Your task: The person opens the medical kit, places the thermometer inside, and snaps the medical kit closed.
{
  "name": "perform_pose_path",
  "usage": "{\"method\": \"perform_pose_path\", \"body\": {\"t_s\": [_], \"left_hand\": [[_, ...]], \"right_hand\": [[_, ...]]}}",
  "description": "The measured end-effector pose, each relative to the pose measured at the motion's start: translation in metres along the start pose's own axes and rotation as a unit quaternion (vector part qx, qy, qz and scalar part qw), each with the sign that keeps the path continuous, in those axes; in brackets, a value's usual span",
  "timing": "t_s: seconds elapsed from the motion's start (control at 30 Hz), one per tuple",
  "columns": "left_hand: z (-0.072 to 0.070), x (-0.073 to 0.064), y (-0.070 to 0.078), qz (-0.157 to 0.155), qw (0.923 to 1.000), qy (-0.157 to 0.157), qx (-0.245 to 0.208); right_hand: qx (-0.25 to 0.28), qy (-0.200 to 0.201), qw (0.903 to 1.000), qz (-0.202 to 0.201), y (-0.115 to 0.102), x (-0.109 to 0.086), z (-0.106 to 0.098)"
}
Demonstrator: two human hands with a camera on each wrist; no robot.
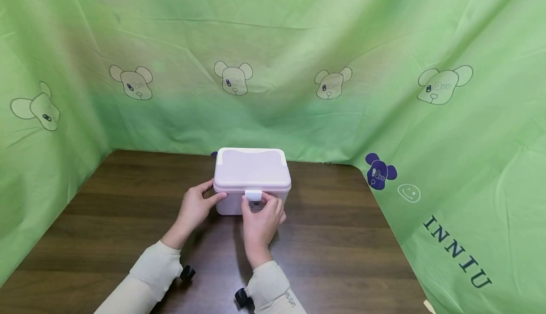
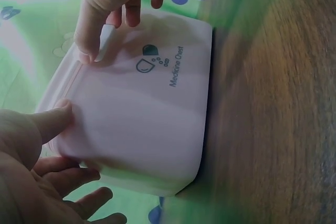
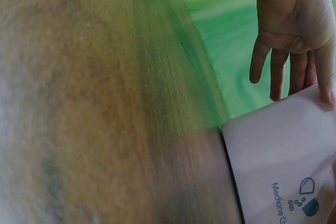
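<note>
A pale pink medicine chest [image 1: 251, 169] with its lid down stands on the table, a white latch [image 1: 253, 195] at the front. My left hand [image 1: 194, 210] holds the chest's left front corner, thumb on the front face and fingers along the side. In the left wrist view, some fingers of that hand stand off the side. My right hand [image 1: 262, 221] has its thumb and fingers at the two sides of the latch, pinching it. The left wrist view shows capsule print and "Medicine Chest" on the front [image 2: 134, 98]. The chest's inside is hidden.
The dark wood table [image 1: 341, 238] extends around the chest. A green cloth [image 1: 273, 25] printed with bear heads hangs behind and at both sides, close to the chest's back. Black wrist devices [image 1: 186, 273] sit below both sleeves. A small pale object [image 1: 429, 306] shows at the lower right edge.
</note>
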State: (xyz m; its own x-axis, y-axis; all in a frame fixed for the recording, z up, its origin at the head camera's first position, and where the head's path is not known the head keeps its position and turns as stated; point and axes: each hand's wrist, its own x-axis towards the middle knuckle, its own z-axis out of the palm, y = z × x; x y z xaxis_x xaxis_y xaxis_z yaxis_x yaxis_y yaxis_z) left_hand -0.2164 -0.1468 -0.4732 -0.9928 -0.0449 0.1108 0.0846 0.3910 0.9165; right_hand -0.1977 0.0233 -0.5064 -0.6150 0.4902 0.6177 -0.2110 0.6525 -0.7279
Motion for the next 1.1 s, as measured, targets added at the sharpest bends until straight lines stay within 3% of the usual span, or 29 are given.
{"method": "perform_pose_path", "body": {"t_s": [0.73,0.83,0.93,1.1], "left_hand": [[-0.004,-0.003,0.001,0.019,0.9988,0.006,0.044],[-0.001,0.000,0.004,0.023,0.9987,-0.002,0.046],[0.000,0.001,0.006,0.023,0.9987,-0.007,0.045],[-0.004,0.000,0.006,0.018,0.9987,-0.002,0.047]], "right_hand": [[0.055,-0.046,0.9973,0.017,0.008,0.002,-0.005],[0.068,-0.054,0.9962,0.000,0.011,0.007,-0.012],[0.084,-0.073,0.9929,-0.042,0.017,0.013,-0.021],[0.117,-0.145,0.9785,-0.089,0.023,0.022,-0.035]]}}
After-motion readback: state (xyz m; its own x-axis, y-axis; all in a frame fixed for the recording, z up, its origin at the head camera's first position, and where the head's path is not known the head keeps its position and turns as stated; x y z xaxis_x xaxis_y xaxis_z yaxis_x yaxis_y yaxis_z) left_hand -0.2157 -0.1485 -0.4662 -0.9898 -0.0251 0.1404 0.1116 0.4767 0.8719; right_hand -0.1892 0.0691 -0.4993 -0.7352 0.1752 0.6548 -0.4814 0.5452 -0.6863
